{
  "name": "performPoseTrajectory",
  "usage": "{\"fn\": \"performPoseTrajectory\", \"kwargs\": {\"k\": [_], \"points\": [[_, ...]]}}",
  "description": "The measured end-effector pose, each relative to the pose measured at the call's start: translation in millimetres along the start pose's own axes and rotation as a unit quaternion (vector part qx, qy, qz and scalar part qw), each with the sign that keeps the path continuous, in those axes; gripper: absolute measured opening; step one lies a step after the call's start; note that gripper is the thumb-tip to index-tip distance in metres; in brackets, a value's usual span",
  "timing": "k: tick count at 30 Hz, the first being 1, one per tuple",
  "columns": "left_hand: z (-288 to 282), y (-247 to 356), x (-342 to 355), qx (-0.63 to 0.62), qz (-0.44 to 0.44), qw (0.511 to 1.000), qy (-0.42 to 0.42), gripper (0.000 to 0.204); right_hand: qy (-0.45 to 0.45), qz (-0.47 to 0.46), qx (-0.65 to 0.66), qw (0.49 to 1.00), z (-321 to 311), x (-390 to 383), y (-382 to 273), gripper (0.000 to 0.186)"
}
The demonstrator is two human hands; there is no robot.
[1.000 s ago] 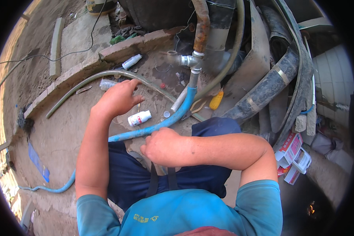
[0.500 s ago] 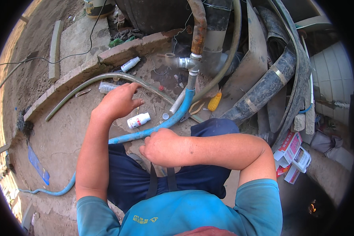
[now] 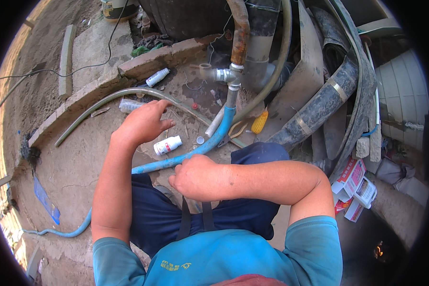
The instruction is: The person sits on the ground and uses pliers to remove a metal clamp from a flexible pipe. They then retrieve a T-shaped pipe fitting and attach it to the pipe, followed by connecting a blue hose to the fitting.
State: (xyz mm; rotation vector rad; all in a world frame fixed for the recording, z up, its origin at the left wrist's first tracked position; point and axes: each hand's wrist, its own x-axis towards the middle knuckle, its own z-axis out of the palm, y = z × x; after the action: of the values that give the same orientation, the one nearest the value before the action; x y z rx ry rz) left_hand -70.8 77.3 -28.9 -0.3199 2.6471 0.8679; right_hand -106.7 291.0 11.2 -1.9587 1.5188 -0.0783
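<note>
My left hand [image 3: 147,121] hovers over the ground with thumb and fingers apart, holding nothing that shows. A clear plastic cup or bottle [image 3: 128,106] lies just past its knuckles, and a white bottle with a red and white label [image 3: 167,145] rests on its side below the thumb. My right hand [image 3: 198,178] is bent inward above my lap, fingers curled closed; whatever they may hold is hidden. Beyond it a blue hose [image 3: 202,150] runs up to a metal tee fitting [image 3: 232,77]. A small white cap [image 3: 200,140] sits beside the hose.
Another white bottle [image 3: 158,77] lies near the low brick edge [image 3: 93,90]. A grey-green hose [image 3: 97,106] curves across the ground. Right of the blue hose are pliers [image 3: 237,131] and a yellow corn cob [image 3: 260,122]. A black pipe [image 3: 314,112] and opened cartons [image 3: 350,183] lie farther right.
</note>
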Motion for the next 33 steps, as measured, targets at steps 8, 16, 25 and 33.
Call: {"fn": "performPoseTrajectory", "kwargs": {"k": [8, 16, 25, 33], "points": [[-0.3, 3.1, -0.6, 0.002, 0.003, 1.0, 0.0, 0.051, 0.009, 0.004, -0.005, 1.0, 3.9, 0.6, 0.2, 0.017], [-0.1, 6.9, 0.6, 0.015, 0.007, 1.0, 0.006, 0.052, 0.01, 0.006, 0.022, 1.0, 1.7, 0.4, 1.3, 0.018], [1.3, 5.9, 3.6, 0.009, -0.007, 1.0, -0.019, 0.052, -0.02, 0.011, 0.034, 0.999, -8.9, 0.9, 2.2, 0.02], [4.6, 2.7, 7.9, 0.017, 0.011, 1.0, -0.01, 0.054, -0.03, 0.015, 0.04, 0.999, -4.6, 4.0, 4.0, 0.022]]}}
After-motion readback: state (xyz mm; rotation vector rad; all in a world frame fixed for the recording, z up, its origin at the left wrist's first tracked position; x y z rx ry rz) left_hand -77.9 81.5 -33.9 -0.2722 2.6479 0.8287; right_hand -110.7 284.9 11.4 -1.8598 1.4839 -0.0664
